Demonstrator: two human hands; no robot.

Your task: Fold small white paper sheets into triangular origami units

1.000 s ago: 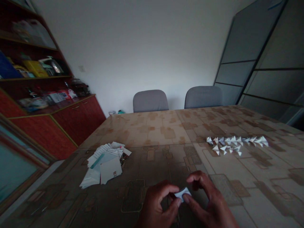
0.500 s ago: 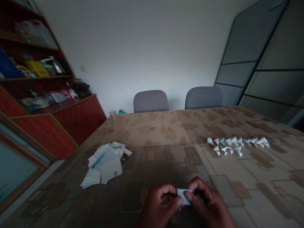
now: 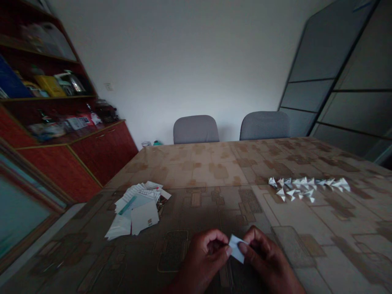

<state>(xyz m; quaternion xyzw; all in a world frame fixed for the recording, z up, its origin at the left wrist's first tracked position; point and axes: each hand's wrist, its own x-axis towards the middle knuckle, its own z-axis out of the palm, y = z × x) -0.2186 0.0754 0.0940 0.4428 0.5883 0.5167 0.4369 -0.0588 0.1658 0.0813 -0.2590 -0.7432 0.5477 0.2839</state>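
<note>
A small piece of white paper [image 3: 236, 250], seemingly folded, is held between my two hands above the near side of the table. My left hand [image 3: 206, 256] pinches its left edge between thumb and forefinger. On the other side, my right hand [image 3: 266, 257] grips it, with the thumb lying over its face. Folded paper pieces [image 3: 301, 183] with pointed tips stand in two rows at the right. To the left lies a loose pile of paper sheets [image 3: 143, 216], some printed, with a teal strip among them.
A patterned cloth covers the table [image 3: 196, 163]. Two grey chairs [image 3: 196, 130] stand at its far side before a white wall. At the left is a reddish wooden cabinet [image 3: 105, 151] with crowded shelves; sliding panels [image 3: 312, 61] rise at the right.
The paper has turned between my fingers, from lying nearly level to tilted with a corner up. My left hand has shifted slightly towards its left edge. The view has moved a little.
</note>
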